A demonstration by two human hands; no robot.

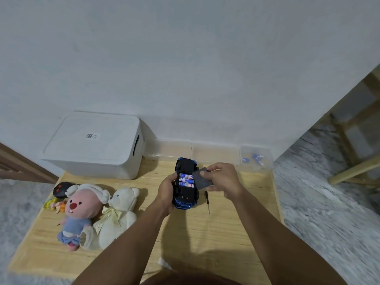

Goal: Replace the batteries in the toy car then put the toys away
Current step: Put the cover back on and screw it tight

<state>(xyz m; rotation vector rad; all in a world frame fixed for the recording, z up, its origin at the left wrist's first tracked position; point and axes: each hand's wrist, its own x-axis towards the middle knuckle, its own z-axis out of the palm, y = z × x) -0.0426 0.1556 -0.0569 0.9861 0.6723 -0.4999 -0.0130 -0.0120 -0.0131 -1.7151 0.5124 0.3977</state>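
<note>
toy car (186,194) in left hand (166,193) fingers | battery cover (202,178) pinched by right hand (223,178)

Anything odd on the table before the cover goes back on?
Nothing damaged or spilled. The toy car is upside down in the left hand, batteries exposed; the right hand holds the cover. The screwdriver lies loose beside it.

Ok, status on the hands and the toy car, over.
Left hand grips upturned toy car. Right hand holds battery cover beside bay, batteries seated. Screwdriver on table, nothing blocking.
</note>
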